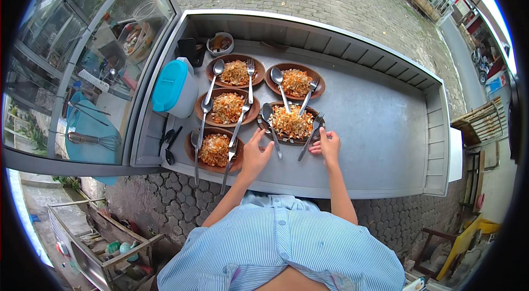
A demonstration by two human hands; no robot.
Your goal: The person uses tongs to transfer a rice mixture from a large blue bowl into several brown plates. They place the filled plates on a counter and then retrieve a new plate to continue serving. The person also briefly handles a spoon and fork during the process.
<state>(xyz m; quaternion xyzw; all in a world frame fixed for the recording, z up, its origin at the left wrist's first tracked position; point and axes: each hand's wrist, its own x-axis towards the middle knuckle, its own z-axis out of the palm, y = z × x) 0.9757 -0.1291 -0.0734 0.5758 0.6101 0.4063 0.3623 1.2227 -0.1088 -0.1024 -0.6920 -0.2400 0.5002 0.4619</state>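
Observation:
Between my hands lies a dark oval plate (289, 140), patterned along its rim. It holds a mound of fried rice (291, 121) sprinkled with pale bits. A spoon (268, 114) leans on its left side and a fork (315, 126) on its right, handles towards me. My left hand (257, 154) is beside the plate's lower left rim, fingers spread and holding nothing. On the other side, my right hand (329, 145) is by the rim and the fork, thumb apart from bent fingers; whether it touches the rim is unclear.
Several brown plates of rice (228, 108) with spoons and forks stand left and behind. A blue-lidded plastic container (173, 86), black spoons (168, 142) and a small bowl (220, 44) are at the left end. Raised walls (351, 39) edge the metal counter (380, 126); a glass cabinet (95, 43) adjoins it.

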